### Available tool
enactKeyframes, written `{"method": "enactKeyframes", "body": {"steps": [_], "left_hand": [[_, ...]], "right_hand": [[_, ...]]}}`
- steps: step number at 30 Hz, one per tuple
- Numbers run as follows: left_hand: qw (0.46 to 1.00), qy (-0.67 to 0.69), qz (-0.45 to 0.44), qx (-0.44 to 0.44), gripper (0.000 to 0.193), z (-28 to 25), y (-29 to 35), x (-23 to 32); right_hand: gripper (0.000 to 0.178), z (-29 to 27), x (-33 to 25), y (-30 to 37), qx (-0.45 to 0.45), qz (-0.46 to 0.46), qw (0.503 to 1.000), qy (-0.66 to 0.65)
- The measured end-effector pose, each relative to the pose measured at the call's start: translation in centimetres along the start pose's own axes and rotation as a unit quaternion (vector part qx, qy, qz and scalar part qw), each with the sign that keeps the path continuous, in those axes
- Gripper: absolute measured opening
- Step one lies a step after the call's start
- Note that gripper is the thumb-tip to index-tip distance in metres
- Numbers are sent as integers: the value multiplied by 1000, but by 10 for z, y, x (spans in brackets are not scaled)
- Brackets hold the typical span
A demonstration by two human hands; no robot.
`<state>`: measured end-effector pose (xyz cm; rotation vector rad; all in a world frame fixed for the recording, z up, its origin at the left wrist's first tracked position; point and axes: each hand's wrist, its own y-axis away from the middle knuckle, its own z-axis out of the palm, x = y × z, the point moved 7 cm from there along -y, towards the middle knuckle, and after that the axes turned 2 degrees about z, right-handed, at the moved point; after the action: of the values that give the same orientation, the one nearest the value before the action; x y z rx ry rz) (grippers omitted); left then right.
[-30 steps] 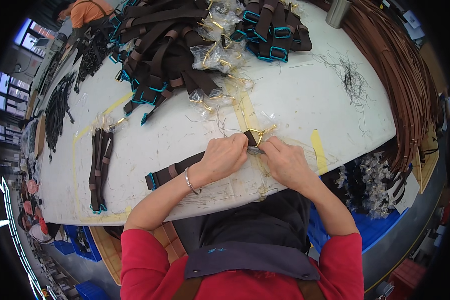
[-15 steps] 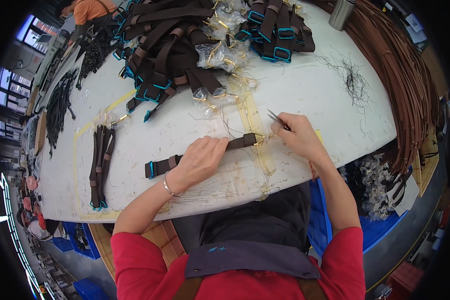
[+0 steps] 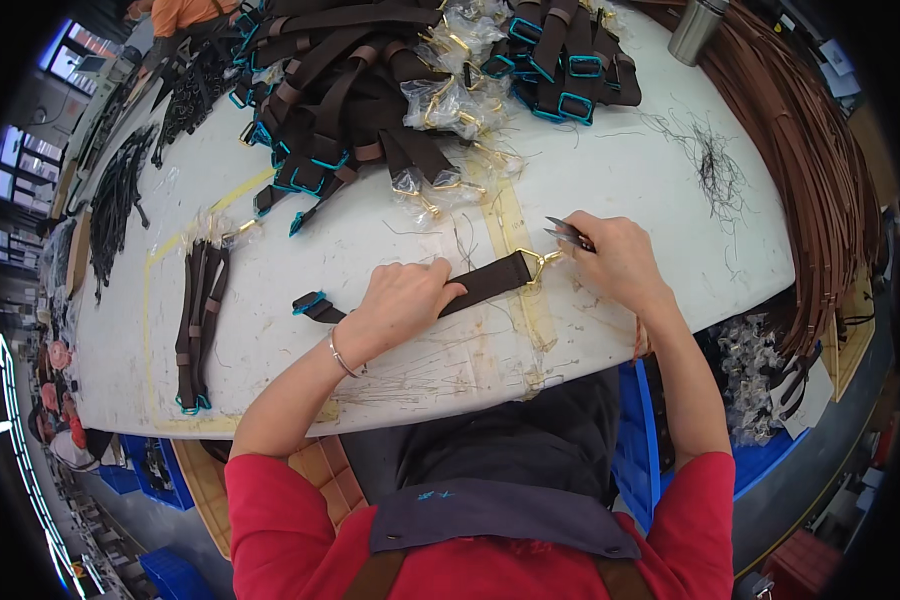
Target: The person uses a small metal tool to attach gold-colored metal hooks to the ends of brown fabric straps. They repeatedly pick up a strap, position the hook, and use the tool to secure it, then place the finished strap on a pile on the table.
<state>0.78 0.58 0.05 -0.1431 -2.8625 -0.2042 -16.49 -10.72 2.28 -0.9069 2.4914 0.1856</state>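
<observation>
A dark brown webbing strap (image 3: 495,281) lies aslant over the near middle of the white table. My left hand (image 3: 392,305) is closed on its middle, thumb on top. Beyond my fingers, the strap's right end carries a gold snap hook (image 3: 538,266). The other end has a blue-edged buckle (image 3: 310,302) and lies left of my wrist. In my closed right hand (image 3: 618,262) is a pair of dark thread snips (image 3: 570,235), blades pointing left. The fingers of that hand are close to the snap hook; whether they touch it is hard to tell.
A big heap of brown straps (image 3: 335,110) with blue buckles and plastic-wrapped hooks covers the far table. Several straps (image 3: 200,315) lie at left. At right are loose threads (image 3: 712,165), a metal flask (image 3: 698,30) and long brown strips (image 3: 785,130). A co-worker (image 3: 182,14) is far left.
The strap has turned broad side up, its gold hook now bare and further right. My left thumb has come onto the strap. My right hand has shifted slightly right with the snips.
</observation>
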Motion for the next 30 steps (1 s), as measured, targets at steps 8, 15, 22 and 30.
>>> {"method": "enactKeyframes", "body": {"steps": [8, 15, 22, 30], "left_hand": [[990, 3, 93, 110, 17, -15, -35, 46], [978, -115, 124, 124, 7, -2, -38, 63], [967, -14, 135, 216, 10, 5, -31, 41], [952, 75, 140, 262, 13, 4, -30, 33]], "right_hand": [[11, 11, -3, 3, -10, -9, 1000, -2], [19, -3, -16, 4, -18, -5, 996, -85], [25, -4, -29, -7, -78, -113, 991, 10], [16, 11, -35, -36, -197, -164, 967, 9]]}}
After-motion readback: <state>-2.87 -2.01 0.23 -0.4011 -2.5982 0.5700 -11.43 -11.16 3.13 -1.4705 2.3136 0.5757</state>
